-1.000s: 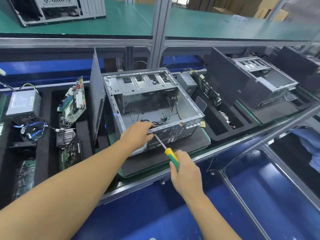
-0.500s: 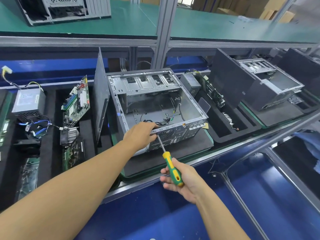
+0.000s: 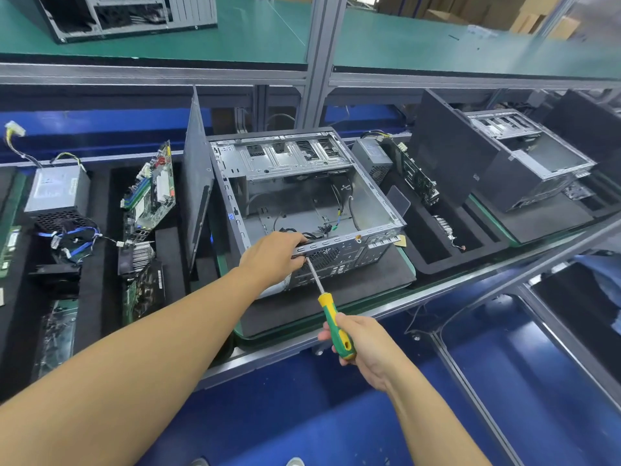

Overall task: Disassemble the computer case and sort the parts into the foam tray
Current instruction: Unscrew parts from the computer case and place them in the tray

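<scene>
Head view: an open computer case (image 3: 302,196) lies at the centre of the frame. The left hand (image 3: 272,257) curls over its near rim, fingers gripping the metal edge. The right hand (image 3: 363,344), lower right of centre, is wrapped round the green-and-yellow handle of a screwdriver (image 3: 331,317) — its tip meets the rear panel just below the left hand. At left, the foam tray (image 3: 168,243) holds a power supply (image 3: 57,193) and a motherboard (image 3: 151,186).

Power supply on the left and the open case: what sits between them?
Head view: a tilted motherboard, then the standing side panel beside the case.
</scene>
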Tool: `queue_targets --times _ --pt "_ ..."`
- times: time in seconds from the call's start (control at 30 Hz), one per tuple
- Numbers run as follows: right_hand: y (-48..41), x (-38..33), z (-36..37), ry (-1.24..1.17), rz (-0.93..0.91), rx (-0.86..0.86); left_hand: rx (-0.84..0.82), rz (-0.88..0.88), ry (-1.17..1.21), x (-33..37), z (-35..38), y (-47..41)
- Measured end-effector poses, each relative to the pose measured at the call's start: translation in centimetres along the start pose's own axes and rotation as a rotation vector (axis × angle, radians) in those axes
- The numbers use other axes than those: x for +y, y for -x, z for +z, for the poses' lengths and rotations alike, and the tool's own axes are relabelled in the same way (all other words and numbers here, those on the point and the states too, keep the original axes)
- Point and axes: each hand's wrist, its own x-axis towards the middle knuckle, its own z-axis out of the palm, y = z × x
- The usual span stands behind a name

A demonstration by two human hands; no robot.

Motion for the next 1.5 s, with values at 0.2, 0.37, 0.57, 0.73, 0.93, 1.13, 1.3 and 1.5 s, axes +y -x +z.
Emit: queue_targets --times 0.2,0.37,0.57,0.73,0.93,1.13,1.3,1.5 --pt "-0.5 0.0 0.9 -0.024 -0.142 0.125 -0.012 0.008 -0.022 0.0 0.0 0.1" --pt "-0.6 -0.5 0.8 -0.094 -0.039 0.081 -0.044 0.071 -0.031 0.0 -0.4 -0.3" --pt "-0.6 0.1 1.0 0.144 -0.202 0.148 -0.098 0.147 -0.031 0.0 -1.0 -0.8" --pt "-1.2 0.0 1.4 0.227 -0.341 0.194 -0.112 0.245 -0.005 -0.1 -1.3 -0.7" --pt "-1.6 1.1 1.9 0.129 -0.326 0.142 -0.08 0.293 -0.085 -0.4 -0.9 -0.4" --pt "-1.3 7.4 0.7 -0.059 -0.235 0.196 -0.063 0.266 -0.067 -0.8 -0.2 -0.6" --pt "-1.0 10.9 -0.8 -0.121 -0.16 0.251 -0.083 0.17 0.005 -0.5 -0.4 -1.1" --pt "-1.3 9.0 -1.3 -0.104 -0.231 0.167 -0.207 -0.059 0.251 0.2 -1.6 -2.1"
